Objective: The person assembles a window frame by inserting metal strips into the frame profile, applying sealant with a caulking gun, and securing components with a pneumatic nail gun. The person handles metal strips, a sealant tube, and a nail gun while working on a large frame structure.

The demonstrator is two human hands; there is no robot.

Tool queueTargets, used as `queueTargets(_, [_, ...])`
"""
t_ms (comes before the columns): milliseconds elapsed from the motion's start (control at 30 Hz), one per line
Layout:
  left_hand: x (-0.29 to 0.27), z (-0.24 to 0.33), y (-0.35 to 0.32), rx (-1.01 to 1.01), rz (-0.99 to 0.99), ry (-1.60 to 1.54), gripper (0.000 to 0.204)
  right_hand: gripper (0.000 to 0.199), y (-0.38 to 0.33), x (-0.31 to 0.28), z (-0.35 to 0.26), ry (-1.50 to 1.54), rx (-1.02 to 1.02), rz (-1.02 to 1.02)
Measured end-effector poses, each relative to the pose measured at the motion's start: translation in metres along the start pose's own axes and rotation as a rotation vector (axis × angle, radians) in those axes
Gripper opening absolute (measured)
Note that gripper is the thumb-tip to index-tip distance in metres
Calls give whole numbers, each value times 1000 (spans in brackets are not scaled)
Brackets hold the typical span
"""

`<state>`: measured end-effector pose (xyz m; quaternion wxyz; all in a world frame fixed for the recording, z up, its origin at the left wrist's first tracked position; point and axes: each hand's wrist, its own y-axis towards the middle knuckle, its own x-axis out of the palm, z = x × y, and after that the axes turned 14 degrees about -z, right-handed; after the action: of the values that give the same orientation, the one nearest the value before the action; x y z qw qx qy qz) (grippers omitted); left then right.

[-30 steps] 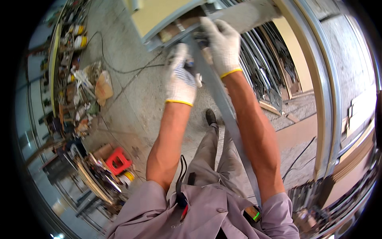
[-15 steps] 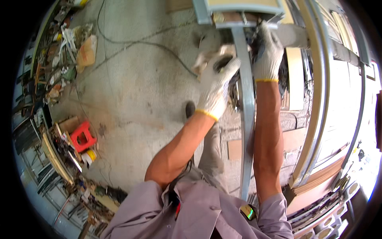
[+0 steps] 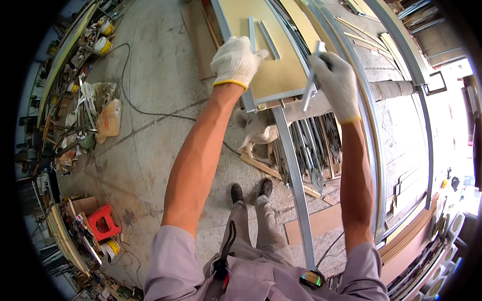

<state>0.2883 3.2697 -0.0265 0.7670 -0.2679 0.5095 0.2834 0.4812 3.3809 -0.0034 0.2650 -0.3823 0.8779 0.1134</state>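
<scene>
A beige panel with a grey metal frame lies in front of me. Two short metal strips, a left one and a right one, rest on its surface. My right hand, in a white knit glove, is closed around another short metal strip, tilted over the panel's right edge. At the panel's left edge my gloved left hand is curled with the thumb side toward the strips. Whatever its fingers hold, if anything, is hidden beneath the glove.
A long grey metal bar runs from the panel's near end toward me. Scrap metal lengths lie underneath, right of my feet. A black cable crosses the concrete floor. At left stand a red stool and heaped clutter.
Both hands have moved away from the panel's near end, the left one up along its left edge. A metal strip now shows in my right hand. The view takes in more of the panel.
</scene>
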Motion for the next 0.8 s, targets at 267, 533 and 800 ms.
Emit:
queueTargets(267, [-24,-72,-23,-33,-123,-789,35,45,97,42,-5,-381,-158,-202])
queueTargets(533, [18,-84,-140,-17,-551,-1703,15,48,96,65,-1,-370,-321,-38])
queueTargets(800, [72,-54,-195,363,-41,-368,27,45,-103,28,18,266,182,-139])
